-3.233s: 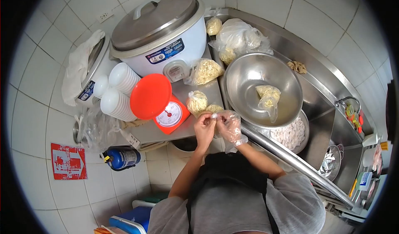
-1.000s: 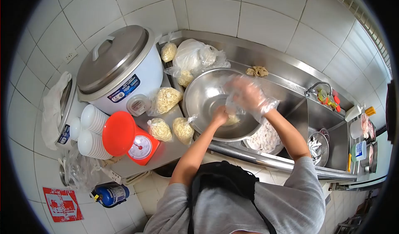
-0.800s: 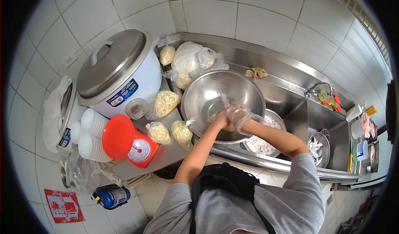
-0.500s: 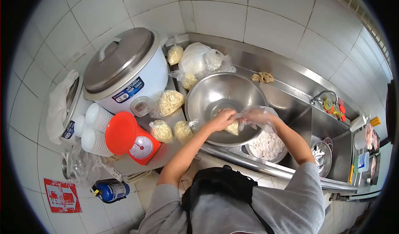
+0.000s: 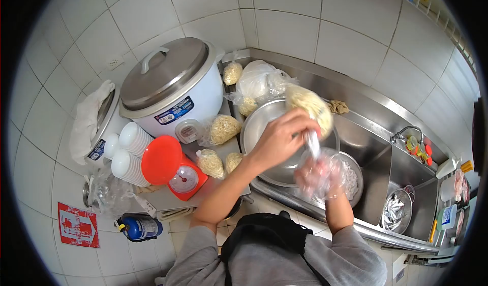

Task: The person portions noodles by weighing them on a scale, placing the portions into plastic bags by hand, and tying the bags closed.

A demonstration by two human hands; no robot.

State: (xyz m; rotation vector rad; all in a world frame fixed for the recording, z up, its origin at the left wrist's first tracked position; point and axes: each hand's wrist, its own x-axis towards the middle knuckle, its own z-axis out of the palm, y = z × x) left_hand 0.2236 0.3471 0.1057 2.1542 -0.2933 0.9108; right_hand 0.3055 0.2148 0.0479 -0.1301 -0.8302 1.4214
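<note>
A clear plastic bag of pale yellow strands (image 5: pixel 309 105), which look like noodles, is tipped up above the large steel bowl (image 5: pixel 249 144). My left hand (image 5: pixel 284 138) pinches this bag at its gathered neck. The loose plastic of the bag's top spreads over my right hand (image 5: pixel 321 174), which grips it; the fingers there are smeared by motion. Below and beside my right hand, a second bowl (image 5: pixel 359 182) with whitish pieces sits in the sink, partly hidden. More bags of strands (image 5: pixel 223 129) lie left of the large bowl.
A red kitchen scale (image 5: pixel 184 179) stands on the left counter near stacked white bowls (image 5: pixel 127 165) and a large rice cooker (image 5: pixel 170 88). At right, the sink (image 5: pixel 363 136) has a tap (image 5: pixel 406 133) and a colander of small fish (image 5: pixel 396 212).
The bag has risen from inside the large bowl to above it and turned its full end up and away. Both hands have drawn nearer my body, and the view has shifted.
</note>
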